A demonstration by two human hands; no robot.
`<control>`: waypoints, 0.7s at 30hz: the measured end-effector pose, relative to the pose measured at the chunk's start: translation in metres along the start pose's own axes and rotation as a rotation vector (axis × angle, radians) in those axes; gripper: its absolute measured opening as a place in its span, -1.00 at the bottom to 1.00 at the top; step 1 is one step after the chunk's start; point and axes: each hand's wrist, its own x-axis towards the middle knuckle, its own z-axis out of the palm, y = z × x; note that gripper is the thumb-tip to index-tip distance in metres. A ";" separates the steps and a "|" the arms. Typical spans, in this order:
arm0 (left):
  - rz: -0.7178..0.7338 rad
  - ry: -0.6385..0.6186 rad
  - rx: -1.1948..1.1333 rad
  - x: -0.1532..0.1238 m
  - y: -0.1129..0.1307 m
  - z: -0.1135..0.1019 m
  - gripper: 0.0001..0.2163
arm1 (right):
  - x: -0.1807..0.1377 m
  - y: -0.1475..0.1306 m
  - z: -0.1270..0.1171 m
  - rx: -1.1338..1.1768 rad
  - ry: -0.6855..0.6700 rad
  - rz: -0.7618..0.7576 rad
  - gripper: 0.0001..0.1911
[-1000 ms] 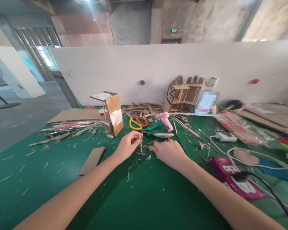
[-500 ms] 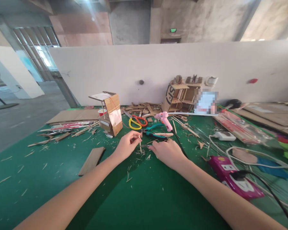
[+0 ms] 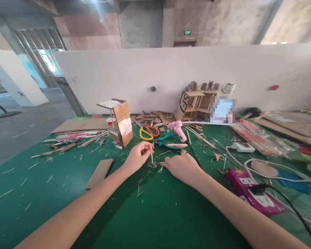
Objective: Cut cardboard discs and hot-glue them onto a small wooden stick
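My left hand (image 3: 138, 157) pinches a short thin wooden stick (image 3: 151, 155), which stands upright on the green mat (image 3: 150, 211). My right hand (image 3: 181, 166) lies just right of it, fingers curled round a small blade-like tool (image 3: 158, 163) whose tip meets the foot of the stick. Wood shavings lie scattered around both hands. A pink glue gun (image 3: 179, 130), teal pliers (image 3: 168, 142) and yellow and red scissors (image 3: 148, 132) lie just beyond my hands.
A small cardboard model (image 3: 120, 122) stands at the back left, a wooden plank (image 3: 100, 173) lies left of my hand. A magenta power strip (image 3: 254, 193) with cables lies at the right. Cardboard shelving (image 3: 197, 102) leans on the white partition.
My right hand has slid a little down and toward me along the base of the stick. The left hand has kept the stick upright in place.
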 end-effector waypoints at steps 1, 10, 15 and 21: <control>0.004 0.003 0.001 0.000 0.000 0.000 -0.84 | 0.000 0.000 0.001 -0.006 0.002 0.001 -0.54; -0.001 -0.009 -0.028 0.000 -0.001 0.000 -0.85 | 0.001 0.001 0.003 0.010 0.014 0.009 -0.54; -0.003 -0.018 -0.028 0.000 0.000 -0.001 -0.84 | 0.001 0.001 0.001 0.005 0.048 0.029 -0.56; -0.003 -0.021 -0.033 0.000 0.000 -0.001 -0.84 | 0.000 0.002 0.001 0.012 0.002 -0.016 -0.59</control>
